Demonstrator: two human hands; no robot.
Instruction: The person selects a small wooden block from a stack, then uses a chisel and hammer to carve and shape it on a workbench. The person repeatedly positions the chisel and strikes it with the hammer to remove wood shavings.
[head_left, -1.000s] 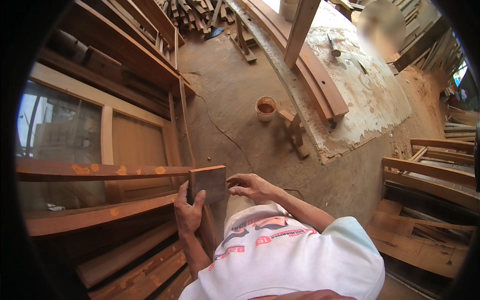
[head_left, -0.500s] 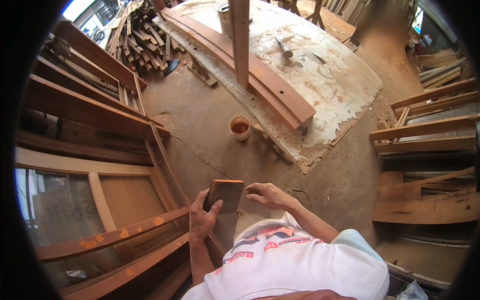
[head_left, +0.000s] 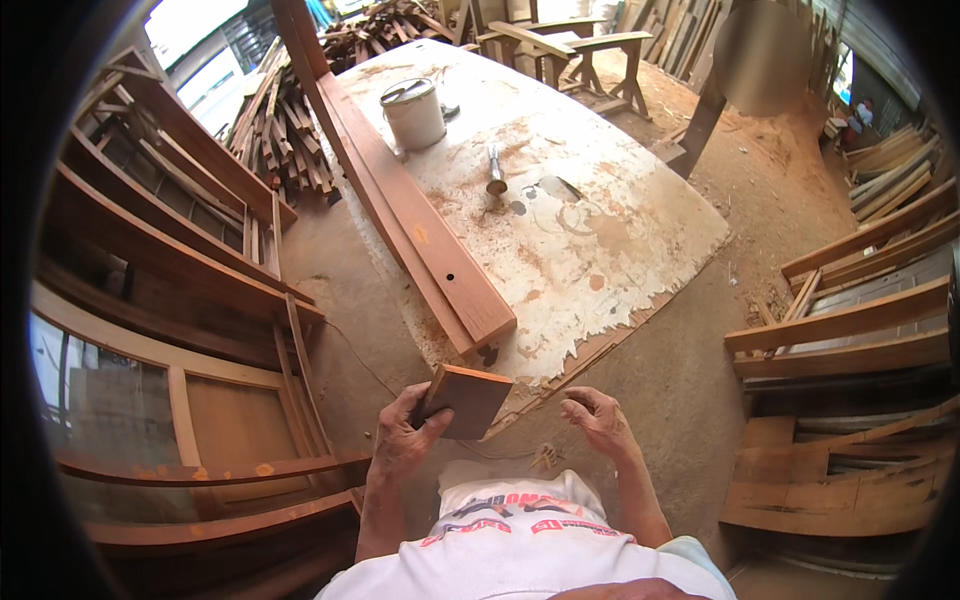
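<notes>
My left hand [head_left: 403, 443] grips a small flat block of reddish-brown wood [head_left: 466, 400] by its near left corner, holding it tilted in front of my chest. My right hand [head_left: 601, 421] hovers empty just to the right of the block, fingers loosely curled, not touching it. Beyond the block stands a worktable with a stained white top [head_left: 580, 215]. Long reddish wooden beams [head_left: 410, 215] lie along the table's left edge, their near end just past the block.
A white paint bucket [head_left: 414, 113] and a metal hand tool [head_left: 495, 168] sit on the table. Wooden door and window frames [head_left: 170, 330] lean at left. Stacked frames [head_left: 850, 330] stand at right. A pile of wood scraps [head_left: 275, 125] lies at back left, sawhorses [head_left: 575, 50] behind.
My view has swung toward the worktable, which now fills the middle. The block stays in my left hand; my right hand has drawn away from it to the right.
</notes>
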